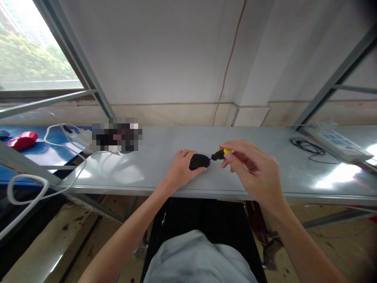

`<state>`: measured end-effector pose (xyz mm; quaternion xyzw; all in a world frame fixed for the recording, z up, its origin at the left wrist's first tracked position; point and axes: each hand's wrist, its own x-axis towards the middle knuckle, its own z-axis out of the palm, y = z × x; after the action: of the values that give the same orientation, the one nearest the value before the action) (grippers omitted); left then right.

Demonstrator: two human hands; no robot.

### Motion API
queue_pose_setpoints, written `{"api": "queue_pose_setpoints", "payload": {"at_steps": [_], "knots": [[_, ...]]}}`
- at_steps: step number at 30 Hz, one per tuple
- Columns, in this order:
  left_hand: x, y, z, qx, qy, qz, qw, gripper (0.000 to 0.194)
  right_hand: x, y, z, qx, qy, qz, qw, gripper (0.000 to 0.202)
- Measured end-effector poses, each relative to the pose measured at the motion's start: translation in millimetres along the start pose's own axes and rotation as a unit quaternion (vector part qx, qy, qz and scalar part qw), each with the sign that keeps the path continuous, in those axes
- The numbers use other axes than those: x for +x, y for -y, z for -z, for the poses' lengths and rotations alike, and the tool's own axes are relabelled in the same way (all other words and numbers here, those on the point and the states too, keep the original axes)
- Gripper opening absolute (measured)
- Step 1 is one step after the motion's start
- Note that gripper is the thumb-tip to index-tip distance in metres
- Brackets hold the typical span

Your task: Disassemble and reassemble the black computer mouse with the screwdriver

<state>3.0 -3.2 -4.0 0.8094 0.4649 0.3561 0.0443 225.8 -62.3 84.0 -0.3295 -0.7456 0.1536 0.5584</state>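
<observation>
Head view: black mouse (199, 161) lies on the grey bench (153, 173), about mid-width and toward the near edge. Left hand (180, 167) grips it from the left, thumb along the near side, fingers at the far side. Right hand (262, 169) pinches a small yellow-and-black screwdriver (218, 154) between thumb and fingers, shaft pointing left at the mouse's right end. Tip is at or just beside the shell; contact not resolvable, nor whether any screw sits there. Risks, as judged: the shaft comes in low and sideways, so a push could skid the tip off the curved shell and scratch it, or jab the left thumb close by. A smooth benchtop and a rounded body could let the mouse turn if the left grip loosens. Pinch hold on the handle may roll under torque, tilting the tip out of line. Further out, right: coiled black cable (308, 146) near a white power strip (338, 142). Left: white cable (63, 146) looping over the bench's end, red object (25, 140) on a blue surface (48, 156) beyond. Dark item at far left of bench is pixelated, unidentified.
</observation>
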Motion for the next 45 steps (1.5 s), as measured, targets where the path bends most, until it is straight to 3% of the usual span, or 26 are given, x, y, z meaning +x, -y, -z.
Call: {"api": "queue_pose_setpoints", "payload": {"at_steps": [45], "knots": [[-0.4,0.4,0.0,-0.003,0.005,0.004,1.0,0.048,1.0,2.7,0.2,0.012,0.009,-0.01,1.0,0.02]]}}
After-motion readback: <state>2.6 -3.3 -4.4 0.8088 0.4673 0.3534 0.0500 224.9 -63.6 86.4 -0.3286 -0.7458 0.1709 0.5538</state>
